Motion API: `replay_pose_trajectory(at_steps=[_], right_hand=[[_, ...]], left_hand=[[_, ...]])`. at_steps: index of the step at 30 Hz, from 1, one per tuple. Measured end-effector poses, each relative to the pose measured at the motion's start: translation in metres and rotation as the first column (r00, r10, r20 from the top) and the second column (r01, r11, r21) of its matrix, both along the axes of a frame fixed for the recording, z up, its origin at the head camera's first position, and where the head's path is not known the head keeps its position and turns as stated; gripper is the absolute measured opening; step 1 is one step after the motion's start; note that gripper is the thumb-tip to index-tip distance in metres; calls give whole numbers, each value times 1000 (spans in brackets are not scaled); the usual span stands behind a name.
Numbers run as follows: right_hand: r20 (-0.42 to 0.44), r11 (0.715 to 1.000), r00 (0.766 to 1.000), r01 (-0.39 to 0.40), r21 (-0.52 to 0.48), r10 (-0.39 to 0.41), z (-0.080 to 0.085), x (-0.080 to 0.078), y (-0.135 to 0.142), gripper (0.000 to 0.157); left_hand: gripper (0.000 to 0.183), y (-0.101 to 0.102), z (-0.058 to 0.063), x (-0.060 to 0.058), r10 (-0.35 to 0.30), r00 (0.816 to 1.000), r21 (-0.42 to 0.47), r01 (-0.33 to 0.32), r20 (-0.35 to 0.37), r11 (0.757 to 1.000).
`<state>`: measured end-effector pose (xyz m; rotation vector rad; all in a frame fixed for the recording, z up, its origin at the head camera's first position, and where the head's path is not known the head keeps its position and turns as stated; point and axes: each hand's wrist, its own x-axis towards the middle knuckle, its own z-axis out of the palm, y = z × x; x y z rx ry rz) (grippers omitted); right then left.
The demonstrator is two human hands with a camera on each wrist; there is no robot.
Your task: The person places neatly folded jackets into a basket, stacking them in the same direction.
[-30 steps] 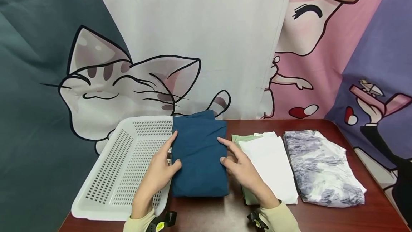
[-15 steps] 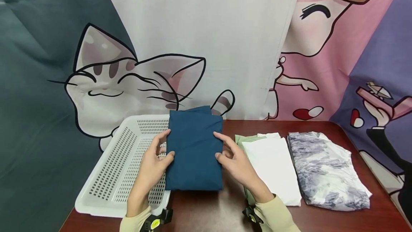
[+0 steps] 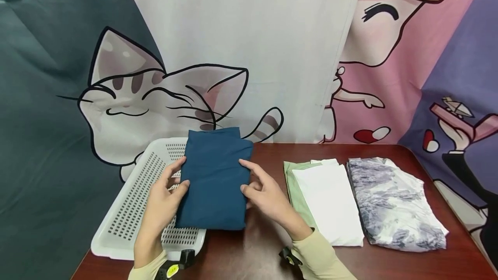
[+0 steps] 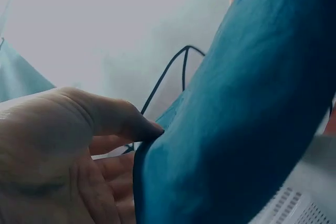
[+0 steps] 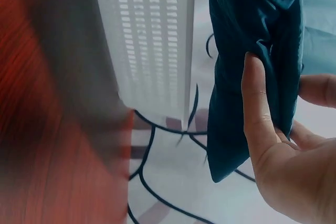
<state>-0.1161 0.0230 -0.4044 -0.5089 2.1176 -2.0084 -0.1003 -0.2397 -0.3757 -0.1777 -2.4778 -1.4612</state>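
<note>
A folded dark blue garment (image 3: 215,180) is held between my two hands, its left part overlapping the white perforated basket (image 3: 116,228) in the head view. My left hand (image 3: 161,200) grips its left edge, thumb on top and the other fingers partly hidden beneath. On the opposite edge my right hand (image 3: 268,195) pinches the cloth between thumb and fingers. In the left wrist view the thumb presses into the blue garment (image 4: 226,119). The right wrist view shows the blue garment (image 5: 262,40) raised above the height of the basket's wall (image 5: 152,40).
Right of the hands, a folded white cloth (image 3: 327,202) lies over a green one (image 3: 297,198). Farther right lies a folded grey-and-white patterned garment (image 3: 394,204). All rest on the reddish-brown table (image 3: 256,254). A printed curtain (image 3: 249,33) hangs behind the table.
Both hands have lifted the blue garment and carried it left, from beside the basket to partly over it. The cloths on the right stay put.
</note>
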Motion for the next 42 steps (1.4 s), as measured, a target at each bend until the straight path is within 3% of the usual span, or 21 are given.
replay_pose_trajectory(at_steps=[11,22,42], right_hand=[[-8,999,999,-32,2,32,24,12,-28,60],[-28,997,997,-77,-10,76,-10,-4,-54,61],[-31,995,994,-102,25,102,-14,-11,-77,60]], left_hand=[[56,-27,-4,4,86,996,-108,-84,19,991],[50,-47,-6,8,203,975,-88,-196,85,977],[50,-68,-12,11,325,939,-127,-310,114,942]])
